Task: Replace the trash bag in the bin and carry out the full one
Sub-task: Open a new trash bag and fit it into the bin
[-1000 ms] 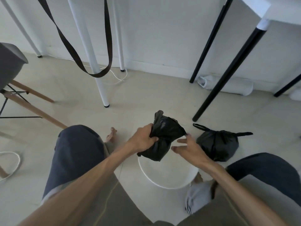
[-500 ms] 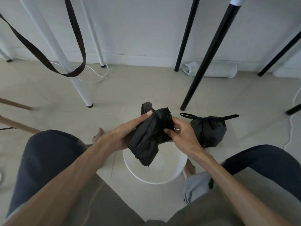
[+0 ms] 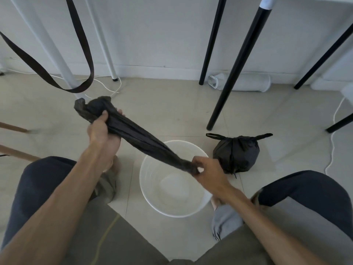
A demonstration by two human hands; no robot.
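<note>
Above a white bin (image 3: 150, 190) on a pale tiled floor (image 3: 172, 115), a seated person stretches a fresh black trash bag (image 3: 137, 136) taut between both hands, seen from the head camera. Left hand (image 3: 102, 129), raised and out to the left, has its grip wrapped around the bunched upper end of the bag, fingers curled over the folds, with a crumpled tuft sticking out past the fist. Right hand (image 3: 208, 171), lower and over the bin's far rim, pinches the narrow twisted end between thumb and fingertips. Between the two, the plastic runs as a tight diagonal rope crossing the bin's open mouth without touching it. Inside, the bin shows only its white bottom; no liner sits in it.

Just right of the bin, the full trash bag (image 3: 236, 153) rests on the floor, tied shut, its two handle ends sticking out sideways at the knot. A black desk leg (image 3: 235, 73) stands behind it. A dark strap (image 3: 80, 54) loops down at upper left beside a white leg (image 3: 57, 60).
</note>
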